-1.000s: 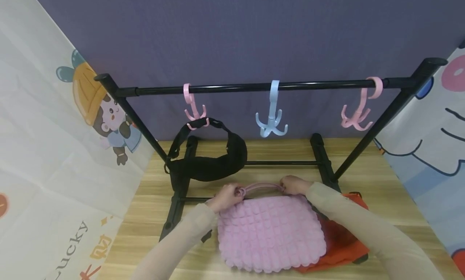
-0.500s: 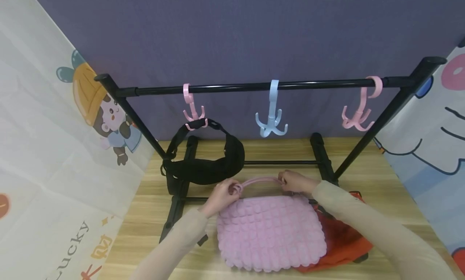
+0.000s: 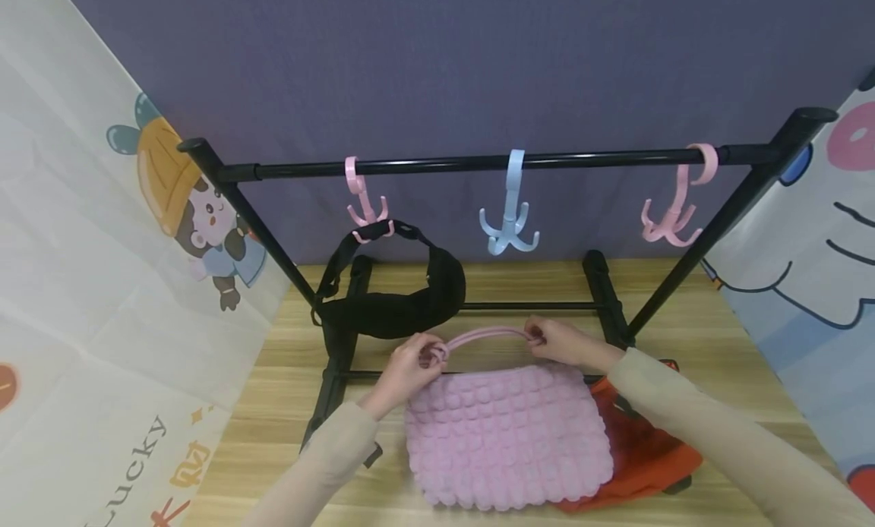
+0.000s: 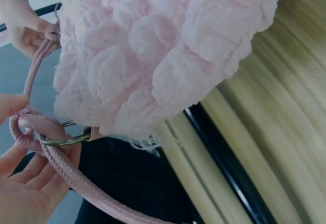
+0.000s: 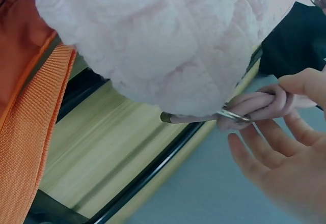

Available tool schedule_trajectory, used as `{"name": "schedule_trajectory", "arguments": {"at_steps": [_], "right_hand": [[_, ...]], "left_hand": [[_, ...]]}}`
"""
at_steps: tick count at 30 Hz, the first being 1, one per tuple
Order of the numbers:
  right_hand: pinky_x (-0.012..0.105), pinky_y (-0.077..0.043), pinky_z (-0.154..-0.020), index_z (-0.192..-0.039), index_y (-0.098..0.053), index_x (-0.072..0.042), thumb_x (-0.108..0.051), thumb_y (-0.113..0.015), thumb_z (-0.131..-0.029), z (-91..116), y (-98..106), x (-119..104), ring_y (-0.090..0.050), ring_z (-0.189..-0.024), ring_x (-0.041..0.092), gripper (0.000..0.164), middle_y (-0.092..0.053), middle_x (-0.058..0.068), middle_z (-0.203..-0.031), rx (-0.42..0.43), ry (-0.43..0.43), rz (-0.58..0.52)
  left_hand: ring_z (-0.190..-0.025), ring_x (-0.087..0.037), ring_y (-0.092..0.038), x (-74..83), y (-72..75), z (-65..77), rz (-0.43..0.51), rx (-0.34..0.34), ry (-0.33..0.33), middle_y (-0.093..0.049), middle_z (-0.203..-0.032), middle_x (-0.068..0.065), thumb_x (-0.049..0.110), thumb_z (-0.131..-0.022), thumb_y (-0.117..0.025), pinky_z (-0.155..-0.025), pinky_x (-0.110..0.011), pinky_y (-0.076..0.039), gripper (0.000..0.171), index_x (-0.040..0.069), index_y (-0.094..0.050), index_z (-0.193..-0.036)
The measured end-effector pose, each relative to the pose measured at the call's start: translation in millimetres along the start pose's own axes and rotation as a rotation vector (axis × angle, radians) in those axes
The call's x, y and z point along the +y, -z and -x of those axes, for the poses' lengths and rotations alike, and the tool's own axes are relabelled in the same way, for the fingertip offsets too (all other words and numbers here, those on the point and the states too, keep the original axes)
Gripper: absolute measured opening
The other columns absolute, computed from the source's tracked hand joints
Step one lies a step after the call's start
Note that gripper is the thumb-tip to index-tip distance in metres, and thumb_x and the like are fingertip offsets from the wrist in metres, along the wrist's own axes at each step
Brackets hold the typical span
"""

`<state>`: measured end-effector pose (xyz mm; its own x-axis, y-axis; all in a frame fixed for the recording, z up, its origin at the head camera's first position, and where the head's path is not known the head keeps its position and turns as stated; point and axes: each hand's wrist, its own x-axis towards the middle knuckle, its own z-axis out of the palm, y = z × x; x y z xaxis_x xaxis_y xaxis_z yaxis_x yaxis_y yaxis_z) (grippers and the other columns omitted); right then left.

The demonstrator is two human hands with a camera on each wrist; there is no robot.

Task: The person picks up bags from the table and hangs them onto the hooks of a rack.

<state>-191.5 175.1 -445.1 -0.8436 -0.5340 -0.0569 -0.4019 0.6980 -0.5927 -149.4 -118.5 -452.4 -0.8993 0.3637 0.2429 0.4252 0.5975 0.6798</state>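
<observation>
A pink puffy handbag (image 3: 509, 436) with a bubbled surface is in front of the rack, its handle (image 3: 487, 332) arching up from the top. My left hand (image 3: 408, 366) pinches the handle's left end at a knot; in the left wrist view this knot (image 4: 38, 127) loops through a metal ring (image 4: 66, 140). At the other end, my right hand (image 3: 562, 340) grips the handle between thumb and fingers, close to a second metal ring (image 5: 234, 115) seen in the right wrist view. An orange-red bag (image 3: 639, 455) lies partly under the pink one and my right forearm.
A black rack (image 3: 437, 165) spans the scene. From its bar hang a left pink hook (image 3: 362, 193), a blue hook (image 3: 511, 208) and a right pink hook (image 3: 675, 200). A black bag (image 3: 390, 314) hangs by its strap from the left pink hook. Printed cloths flank both sides.
Both hands have risen slightly, with the left also shifting left. The handle now arches higher and is stretched wider between them. The black bag has swayed a little on its hook.
</observation>
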Motion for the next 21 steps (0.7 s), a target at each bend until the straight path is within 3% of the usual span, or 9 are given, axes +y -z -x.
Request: {"name": "schedule_trajectory", "arguments": {"at_steps": [5, 14, 21], "right_hand": [[0.022, -0.042, -0.052, -0.094, -0.054, -0.002, -0.005, -0.060, -0.077, 7.7, 5.9, -7.9, -0.046, -0.062, 0.009, 0.019, -0.056, 0.004, -0.080, 0.055, 0.030, -0.022], [0.029, -0.050, -0.070, -0.100, -0.057, -0.003, -0.011, -0.063, -0.080, 24.0, 13.7, -20.3, -0.058, -0.083, 0.017, 0.023, -0.060, 0.003, -0.088, 0.144, 0.081, -0.040], [0.032, -0.050, -0.071, -0.101, -0.058, -0.002, -0.014, -0.065, -0.080, 36.1, 18.9, -29.2, -0.059, -0.085, 0.020, 0.025, -0.060, 0.004, -0.089, 0.209, 0.109, -0.078]], "left_hand": [[-0.078, -0.010, -0.056, 5.9, 6.4, 1.7, -0.014, 0.038, -0.028, -0.053, -0.087, 0.001, 0.012, -0.074, -0.070, -0.068, -0.021, -0.048, 0.029, 0.008, -0.057, -0.099], [-0.077, -0.010, -0.055, 13.8, 14.3, 6.9, -0.023, 0.087, -0.116, -0.054, -0.086, 0.001, 0.009, -0.072, -0.071, -0.067, -0.020, -0.048, 0.029, 0.007, -0.059, -0.098], [-0.078, -0.009, -0.056, 21.6, 19.0, 9.0, 0.002, 0.112, -0.149, -0.054, -0.087, 0.000, 0.006, -0.072, -0.071, -0.067, -0.018, -0.048, 0.030, 0.004, -0.059, -0.099]]}}
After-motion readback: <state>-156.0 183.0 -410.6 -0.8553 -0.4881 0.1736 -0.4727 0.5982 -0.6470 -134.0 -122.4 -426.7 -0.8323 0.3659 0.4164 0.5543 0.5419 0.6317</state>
